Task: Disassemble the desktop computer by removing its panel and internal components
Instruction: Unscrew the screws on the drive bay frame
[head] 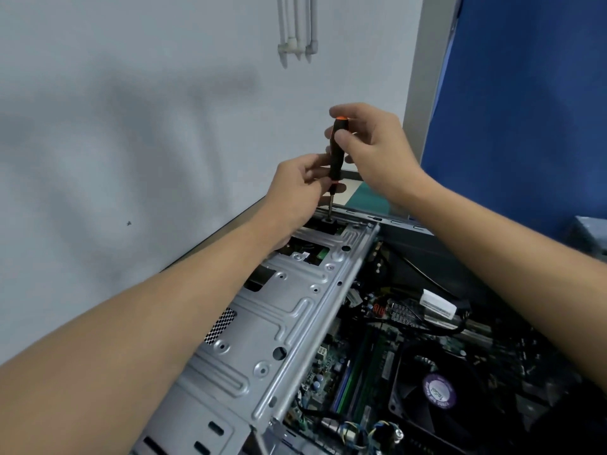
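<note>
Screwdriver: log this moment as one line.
right hand: grips screwdriver top | left hand: pinches its lower end | tip: on drive cage

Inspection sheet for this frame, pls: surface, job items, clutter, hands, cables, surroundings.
Surface: green mat shows beyond the case; the rest is hidden.
Job's things: computer case open, motherboard exposed; silver drive cage beside it; black screwdriver upright, tip on a screw at the cage's far end; CPU fan near the front.
Clutter: nothing seen.
Hands: left hand pinches the screwdriver's lower handle; right hand grips its top.
Cables: black bundle with a white label; coloured wires at the near edge.
Surroundings: pale wall, white pipes, blue panel.
</note>
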